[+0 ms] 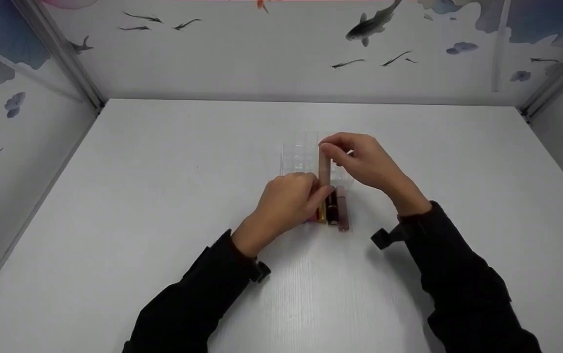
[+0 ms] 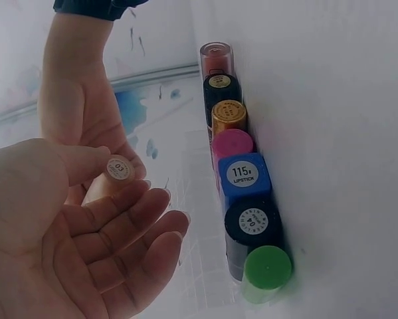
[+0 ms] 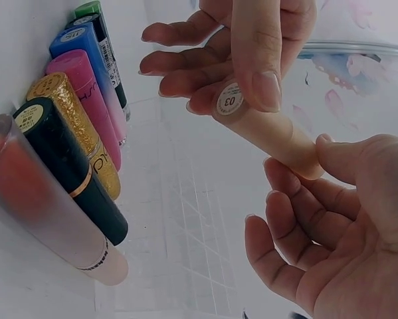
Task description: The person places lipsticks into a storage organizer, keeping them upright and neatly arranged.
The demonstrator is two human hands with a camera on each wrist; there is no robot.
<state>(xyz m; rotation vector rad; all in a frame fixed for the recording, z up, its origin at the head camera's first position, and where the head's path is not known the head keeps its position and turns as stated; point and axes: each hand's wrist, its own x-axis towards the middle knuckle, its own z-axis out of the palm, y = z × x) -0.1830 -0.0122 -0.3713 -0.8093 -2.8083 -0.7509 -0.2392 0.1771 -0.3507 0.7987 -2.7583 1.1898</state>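
Observation:
A beige lipstick tube [image 1: 324, 169] is held at both ends, over the clear plastic organizer [image 1: 291, 157]. My left hand [image 1: 286, 198] pinches the end with the round "03" label, thumb against fingers. At the other end, my right hand [image 1: 367, 157] pinches the tube between thumb and fingertips. In the right wrist view the tube [image 3: 272, 136] lies slanted between the two hands, its cap closed. The remaining left fingers [image 2: 142, 259] spread loosely in the left wrist view.
Beside the organizer, several lip products lie in a row: a pinkish gloss tube [image 3: 49, 199], a dark green tube [image 3: 76, 176], a gold glitter tube [image 3: 76, 119], a pink one [image 2: 233, 143], a blue one [image 2: 244, 176], a black one [image 2: 252, 219] and a green-capped one [image 2: 268, 268]. Patterned panels surround the white table [image 1: 163, 147].

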